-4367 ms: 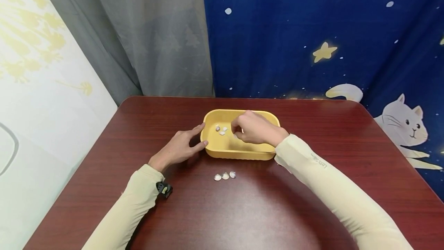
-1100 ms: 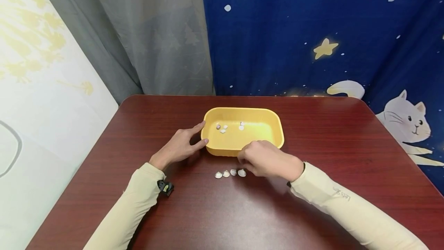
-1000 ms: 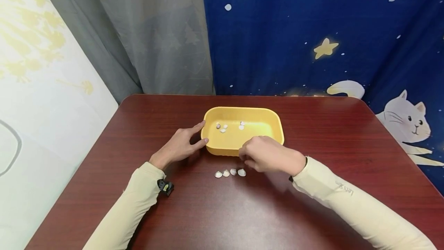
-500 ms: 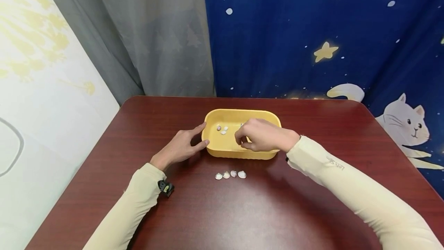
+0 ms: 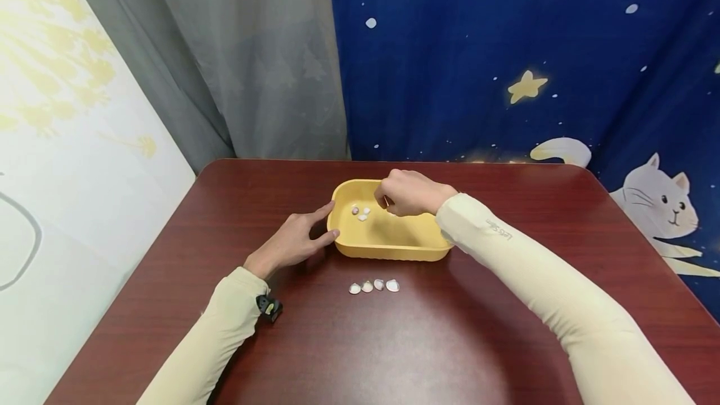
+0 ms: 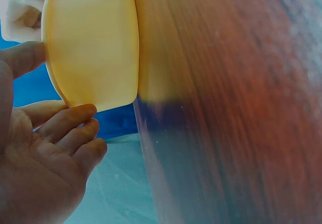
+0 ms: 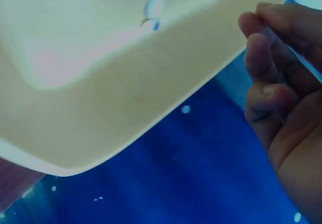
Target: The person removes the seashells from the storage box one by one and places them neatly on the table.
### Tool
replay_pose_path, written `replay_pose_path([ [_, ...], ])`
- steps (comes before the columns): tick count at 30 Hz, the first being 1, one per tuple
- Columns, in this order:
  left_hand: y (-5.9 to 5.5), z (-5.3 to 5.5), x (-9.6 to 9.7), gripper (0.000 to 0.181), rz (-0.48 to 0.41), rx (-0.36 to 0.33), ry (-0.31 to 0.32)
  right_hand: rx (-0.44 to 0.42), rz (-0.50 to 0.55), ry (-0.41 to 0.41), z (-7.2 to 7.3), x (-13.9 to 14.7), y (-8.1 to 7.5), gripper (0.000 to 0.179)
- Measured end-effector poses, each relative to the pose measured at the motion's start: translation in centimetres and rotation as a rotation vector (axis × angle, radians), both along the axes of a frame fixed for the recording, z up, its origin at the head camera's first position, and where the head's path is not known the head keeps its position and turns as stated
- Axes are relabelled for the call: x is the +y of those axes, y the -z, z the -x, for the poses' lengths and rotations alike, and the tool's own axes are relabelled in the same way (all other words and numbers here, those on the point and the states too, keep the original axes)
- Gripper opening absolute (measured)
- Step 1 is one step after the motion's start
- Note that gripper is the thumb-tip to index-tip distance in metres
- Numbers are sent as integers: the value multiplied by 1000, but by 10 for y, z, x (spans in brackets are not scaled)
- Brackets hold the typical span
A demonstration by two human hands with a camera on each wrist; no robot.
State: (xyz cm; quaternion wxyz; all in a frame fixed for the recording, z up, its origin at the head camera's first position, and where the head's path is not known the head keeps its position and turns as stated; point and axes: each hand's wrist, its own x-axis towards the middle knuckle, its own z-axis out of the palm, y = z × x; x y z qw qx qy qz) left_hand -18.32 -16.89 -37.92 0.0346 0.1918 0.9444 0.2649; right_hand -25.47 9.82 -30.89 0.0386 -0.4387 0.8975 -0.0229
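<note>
My left hand (image 5: 295, 237) touches the left end of a yellow plastic tray (image 5: 388, 253) with its thumb and forefinger spread along the rim. In the left wrist view the fingers (image 6: 75, 117) lie against the tray's outside. Over the back part of the tray hovers my right hand (image 5: 413, 193), fingers bent with a gap to the thumb and nothing visible between them. Inside the tray, a small group of seashells (image 5: 362, 217) lies to the left. Two more shells (image 7: 154, 6) show in the right wrist view; the right hand mostly hides them from the head camera.
In front of the tray, several seashells (image 5: 379, 284) lie in a short row on the dark red wooden table (image 5: 360, 342). A grey and blue curtain (image 5: 450, 67) hangs behind the table. A white patterned panel (image 5: 67, 205) stands at the left.
The row in front of the tray has gained a shell at its right end. My right hand has moved from the tray's front edge back over its far part. The left hand stays put.
</note>
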Motion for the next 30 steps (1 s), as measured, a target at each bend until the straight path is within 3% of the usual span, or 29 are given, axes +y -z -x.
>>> replay_pose_path([
  [8, 2, 0, -2, 71, -2, 6, 5, -26, -109, 78, 20, -8, 18, 13],
  [16, 3, -1, -3, 71, -11, 8, 6, -29, -194, 133, 27, -11, 33, 23],
  [30, 1, 0, -3, 72, -19, 4, 10, 27, -156, 186, 32, -12, 48, 23],
])
